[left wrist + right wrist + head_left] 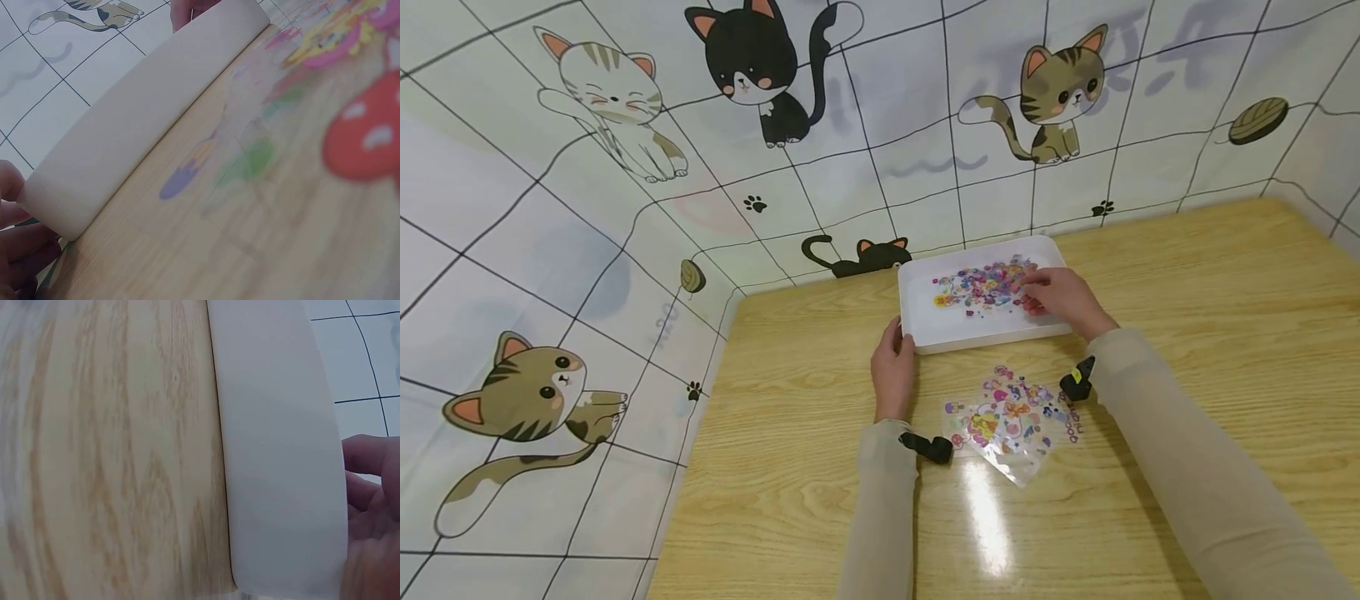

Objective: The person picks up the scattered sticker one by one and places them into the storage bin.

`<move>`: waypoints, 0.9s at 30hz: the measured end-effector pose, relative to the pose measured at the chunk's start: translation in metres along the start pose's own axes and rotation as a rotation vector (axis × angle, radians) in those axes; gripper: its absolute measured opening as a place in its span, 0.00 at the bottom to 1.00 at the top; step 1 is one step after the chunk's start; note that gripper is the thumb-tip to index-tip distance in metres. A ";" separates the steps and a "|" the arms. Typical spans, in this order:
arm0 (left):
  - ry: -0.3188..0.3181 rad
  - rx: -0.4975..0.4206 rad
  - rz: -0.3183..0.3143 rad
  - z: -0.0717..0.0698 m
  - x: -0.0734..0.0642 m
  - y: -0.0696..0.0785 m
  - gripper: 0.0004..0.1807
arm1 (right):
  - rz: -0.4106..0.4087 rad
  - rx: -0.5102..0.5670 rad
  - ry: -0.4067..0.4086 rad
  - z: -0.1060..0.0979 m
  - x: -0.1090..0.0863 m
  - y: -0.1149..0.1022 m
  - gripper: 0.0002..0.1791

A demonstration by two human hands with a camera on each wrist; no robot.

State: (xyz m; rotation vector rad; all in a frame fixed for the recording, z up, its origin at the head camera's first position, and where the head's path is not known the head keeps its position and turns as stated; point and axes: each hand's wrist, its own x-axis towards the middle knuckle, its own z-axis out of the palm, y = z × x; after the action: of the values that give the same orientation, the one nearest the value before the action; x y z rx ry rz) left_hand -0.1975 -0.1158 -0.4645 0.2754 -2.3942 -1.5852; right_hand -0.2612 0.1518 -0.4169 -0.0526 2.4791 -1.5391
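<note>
the tray (992,340) is white, its pieces (988,285) multicoloured, the table (790,417) wood-grained.

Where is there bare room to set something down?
Bare pale wooden table lies left of the left hand and right of the rectangular white tray. Crowded: the tray's middle, with small multicoloured pieces, and in front of the tray, under clear printed plastic packaging.

The left arm (883,512), beige-sleeved, points almost straight forward; the left hand (892,375) grips with bent fingers (31,245), its thumb (908,346) set apart. The right arm (1206,454), sleeved alike, slants forward and inward; the right hand (1063,297) lies farther ahead, palm partly hidden, its fingers (365,453) bent and directed leftward.
</note>
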 end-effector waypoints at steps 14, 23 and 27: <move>-0.001 -0.003 0.020 -0.001 -0.001 0.003 0.21 | -0.004 -0.068 0.001 0.000 0.000 0.001 0.22; -0.010 -0.004 0.013 -0.001 0.001 0.002 0.21 | 0.026 -0.149 -0.009 0.002 0.003 0.002 0.20; -0.010 -0.012 0.023 -0.002 0.000 0.002 0.21 | 0.019 -0.184 -0.015 0.004 0.004 0.002 0.19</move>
State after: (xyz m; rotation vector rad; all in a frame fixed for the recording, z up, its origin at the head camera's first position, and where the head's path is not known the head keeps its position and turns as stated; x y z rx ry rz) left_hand -0.1973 -0.1164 -0.4616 0.2366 -2.3858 -1.5943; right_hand -0.2647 0.1491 -0.4213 -0.0695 2.5939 -1.2940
